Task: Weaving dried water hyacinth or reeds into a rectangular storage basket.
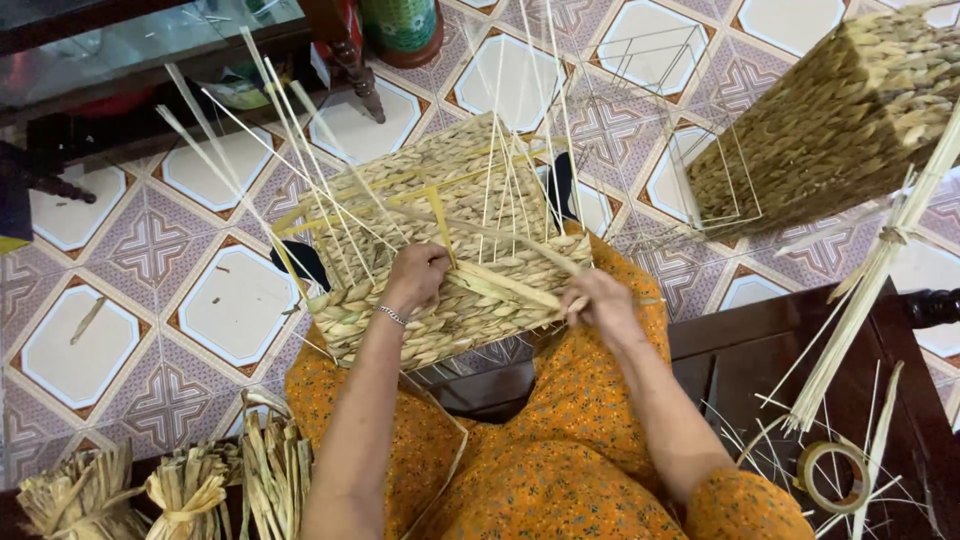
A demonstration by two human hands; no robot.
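- A half-woven basket of pale dried fibre rests on my lap, over my orange patterned clothing, tilted away from me above a tiled floor.
- My left hand, a thin bracelet at its wrist, presses on the basket's braided near wall, its grip curled closed on the weave.
- My right hand sits at the basket's right corner, grip pinched on a flat fibre strand that runs across the wall.
- Thin stiff stakes fan upward from the unfinished rim.
- A finished woven basket lies upper right.
- Tied fibre bundles lie lower left.
- A tape roll sits on dark wooden furniture at my right.
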